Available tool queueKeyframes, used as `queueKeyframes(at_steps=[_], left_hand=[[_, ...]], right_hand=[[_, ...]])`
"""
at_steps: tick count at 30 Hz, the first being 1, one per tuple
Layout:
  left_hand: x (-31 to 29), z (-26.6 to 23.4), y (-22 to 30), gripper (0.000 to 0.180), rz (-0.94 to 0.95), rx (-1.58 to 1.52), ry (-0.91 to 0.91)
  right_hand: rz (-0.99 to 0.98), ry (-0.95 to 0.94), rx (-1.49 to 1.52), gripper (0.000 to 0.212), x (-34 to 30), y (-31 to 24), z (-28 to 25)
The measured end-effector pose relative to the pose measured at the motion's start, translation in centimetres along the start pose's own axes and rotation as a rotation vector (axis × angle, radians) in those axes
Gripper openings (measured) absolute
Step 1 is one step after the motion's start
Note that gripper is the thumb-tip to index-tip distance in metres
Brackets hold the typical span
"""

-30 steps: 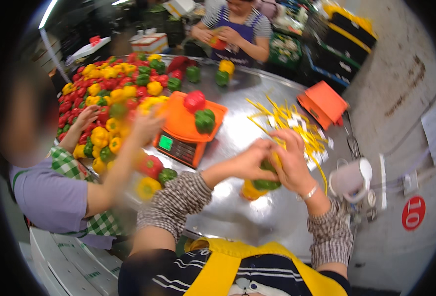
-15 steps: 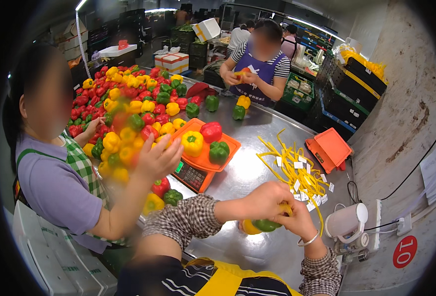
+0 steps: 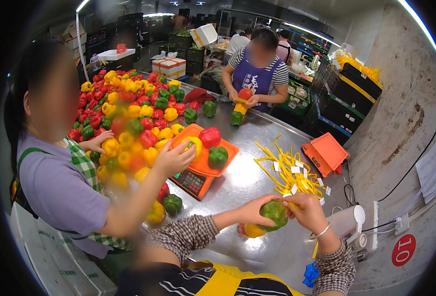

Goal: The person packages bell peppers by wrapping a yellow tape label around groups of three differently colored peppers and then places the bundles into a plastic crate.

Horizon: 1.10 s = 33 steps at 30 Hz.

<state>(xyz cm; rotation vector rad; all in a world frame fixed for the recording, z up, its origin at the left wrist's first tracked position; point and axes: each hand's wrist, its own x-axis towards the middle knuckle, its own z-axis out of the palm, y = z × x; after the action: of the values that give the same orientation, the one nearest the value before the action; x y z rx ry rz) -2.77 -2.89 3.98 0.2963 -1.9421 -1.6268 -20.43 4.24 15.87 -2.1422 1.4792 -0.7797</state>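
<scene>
A green bell pepper [image 3: 274, 215] is gripped in my left hand [image 3: 250, 211], its fingers curved round the side. Against the pepper's right side, my right hand [image 3: 306, 212] pinches a bit of yellow strip [image 3: 291, 203]. A yellow pepper [image 3: 254, 230] shows just below the green one, with something reddish beside it, mostly hidden. Beyond my hands lies a heap of yellow strips [image 3: 287, 170] with white tags.
An orange scale [image 3: 193, 182] holds several peppers, one under a co-worker's hand [image 3: 176, 159]. A large pepper pile [image 3: 129, 106] covers the far left. Across the table another person's hands [image 3: 242, 98] hold stacked peppers. A pink jug [image 3: 343, 222] stands right.
The green pepper has come up into fuller view, and my left hand has shifted left round it. The left co-worker's hand has reached the yellow pepper on the scale.
</scene>
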Motion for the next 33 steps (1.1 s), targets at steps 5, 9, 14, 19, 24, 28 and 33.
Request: queueKeyframes(at_steps=[5,9,14,19,24,28,33], left_hand=[[-4.7,8.8,2.0,0.072,0.094,0.739,0.481],[-9.8,7.9,4.1,0.051,0.190,0.593,-0.074],[-3.8,0.1,10.6,0.015,0.132,0.324,0.464],[0.5,-0.1,11.7,0.015,-0.119,0.134,0.157],[3.7,0.1,10.3,0.022,-0.514,0.028,-0.107],[4.1,0.6,10.9,0.029,-0.806,0.054,-0.301],[4.4,1.2,10.0,0.035,-1.109,0.087,-0.521]], right_hand=[[-0.220,0.064,-0.526,0.009,1.5,1.8,-1.2],[-0.236,0.025,-0.754,0.013,1.1,-0.6,-2.0],[-0.261,-0.082,-0.870,0.010,-1.6,-3.9,-3.2],[-0.258,0.001,-0.928,0.005,-1.6,-2.9,-4.9],[-0.325,-0.064,-0.857,0.005,-2.9,-2.7,-4.1],[-0.316,-0.195,-0.840,0.010,-4.2,-4.2,-3.4],[-0.439,-0.146,-0.747,0.007,-5.1,-4.2,-1.4]])
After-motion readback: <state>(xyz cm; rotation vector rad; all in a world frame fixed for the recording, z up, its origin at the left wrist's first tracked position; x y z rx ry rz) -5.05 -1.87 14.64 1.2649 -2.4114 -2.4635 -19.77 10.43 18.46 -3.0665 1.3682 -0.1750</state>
